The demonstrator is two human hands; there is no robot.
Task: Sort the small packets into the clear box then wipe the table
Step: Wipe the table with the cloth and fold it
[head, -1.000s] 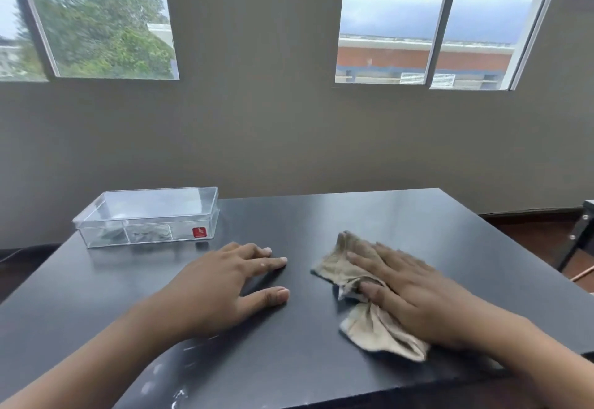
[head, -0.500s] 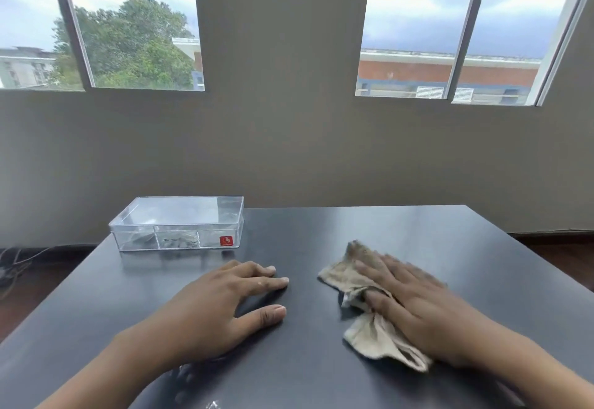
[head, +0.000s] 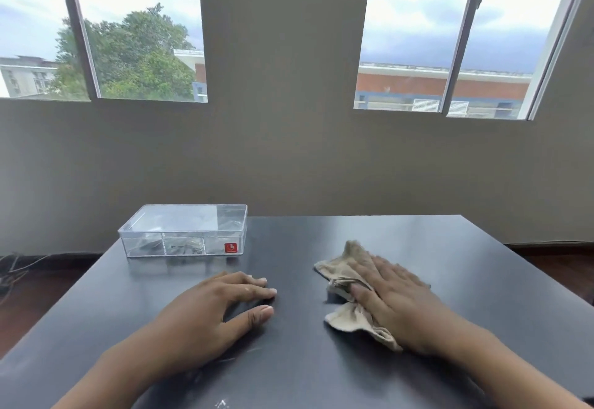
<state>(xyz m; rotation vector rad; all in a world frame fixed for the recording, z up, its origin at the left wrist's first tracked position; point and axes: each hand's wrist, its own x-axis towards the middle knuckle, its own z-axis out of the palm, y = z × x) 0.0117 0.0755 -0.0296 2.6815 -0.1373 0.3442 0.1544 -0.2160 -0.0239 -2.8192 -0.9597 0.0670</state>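
Note:
A crumpled beige cloth [head: 345,272] lies on the dark table [head: 321,367], right of centre. My right hand [head: 401,302] presses flat on it with straight fingers, covering its right part. My left hand [head: 209,315] rests on the bare table to the left of the cloth, fingers spread and holding nothing. A clear lidded box [head: 183,232] with a red sticker stands at the table's far left corner; small dark packets show dimly through its front wall.
A grey wall with two windows rises just behind the table's far edge. Cables lie on the floor at the left [head: 13,270]. White specks mark the table near its front edge [head: 221,404].
The view has tilted up and turned left, so table and box sit lower and more to the right. My right hand has slid the cloth slightly; the left hand has stayed put.

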